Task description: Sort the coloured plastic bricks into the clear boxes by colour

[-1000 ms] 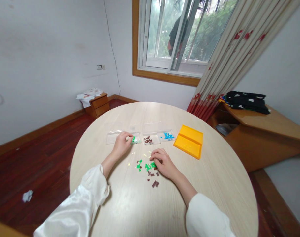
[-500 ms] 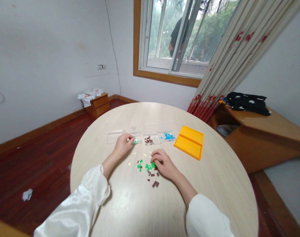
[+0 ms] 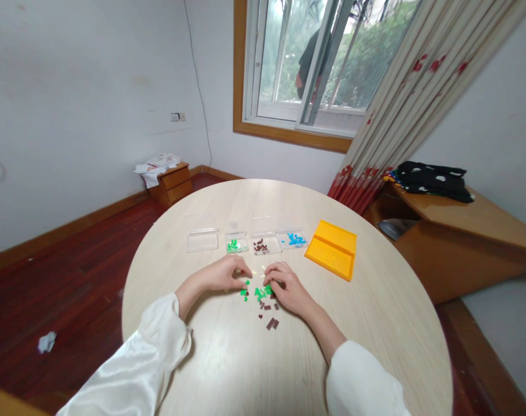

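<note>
Left hand point(image 3: 223, 276) and right hand point(image 3: 288, 287) rest beside loose green pieces point(image 3: 258, 293), fingers curled; grasp cannot be determined.

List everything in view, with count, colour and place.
table: one, pale wood, round, centre
loose pieces: many, green, brown and pale yellow, scattered between the hands
clear trays: a row beyond the pieces; green, brown and blue pieces inside, leftmost looks empty
yellow tray: one, right of the row
cabinet: one, wooden, by the left wall, papers on top
crumpled paper: one, white, on the floor, left
window: one, wood-framed, far wall
curtain: one, cream with red, right of the window
desk: one, wooden, right; dark spotted cloth on it
left hand: one, white sleeve, fingertips at the loose pieces
right hand: one, white sleeve, curled over green pieces
</note>
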Demonstrator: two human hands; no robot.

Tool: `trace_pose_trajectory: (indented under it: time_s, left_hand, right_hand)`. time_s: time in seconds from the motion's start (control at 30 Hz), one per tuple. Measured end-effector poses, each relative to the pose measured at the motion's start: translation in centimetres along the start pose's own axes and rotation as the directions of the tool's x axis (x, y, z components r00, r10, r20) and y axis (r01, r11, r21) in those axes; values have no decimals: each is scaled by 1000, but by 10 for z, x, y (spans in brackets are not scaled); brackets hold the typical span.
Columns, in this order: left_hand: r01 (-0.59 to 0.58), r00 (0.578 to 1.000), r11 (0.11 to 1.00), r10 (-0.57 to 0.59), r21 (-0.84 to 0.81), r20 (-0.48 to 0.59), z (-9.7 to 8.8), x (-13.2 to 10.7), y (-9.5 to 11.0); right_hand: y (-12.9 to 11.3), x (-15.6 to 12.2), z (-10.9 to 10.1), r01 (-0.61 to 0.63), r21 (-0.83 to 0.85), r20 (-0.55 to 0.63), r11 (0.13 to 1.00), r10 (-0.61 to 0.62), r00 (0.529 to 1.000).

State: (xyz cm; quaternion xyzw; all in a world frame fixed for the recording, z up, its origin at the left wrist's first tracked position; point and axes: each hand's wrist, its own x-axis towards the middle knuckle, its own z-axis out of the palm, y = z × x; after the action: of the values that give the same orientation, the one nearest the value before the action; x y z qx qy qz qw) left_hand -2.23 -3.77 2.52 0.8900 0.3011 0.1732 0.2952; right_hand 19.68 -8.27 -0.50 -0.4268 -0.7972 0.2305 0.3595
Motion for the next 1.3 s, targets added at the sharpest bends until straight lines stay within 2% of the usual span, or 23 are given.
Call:
trace_pose_trajectory:
  time_s: [0.37,0.6,0.83,1.3]
  left_hand:
    - [21,999,998,-19,-57,29,12,0,-2]
    - [23,996,996,-16,-85,82,11,-2,-5]
    - [23,992,999,-18,-39,125,10,-2,-4]
    - [33,998,999,-35,28,48,16,-1,-5]
  right_hand:
    - [-1,0,0,0,1,4,1000,0,1000]
    - [0,0,0,0,5,4,1000,0,1000]
    - [1,0,0,-4,11,9,1000,4,1000]
    - [0,0,0,-7,12,12,1000,7,1000]
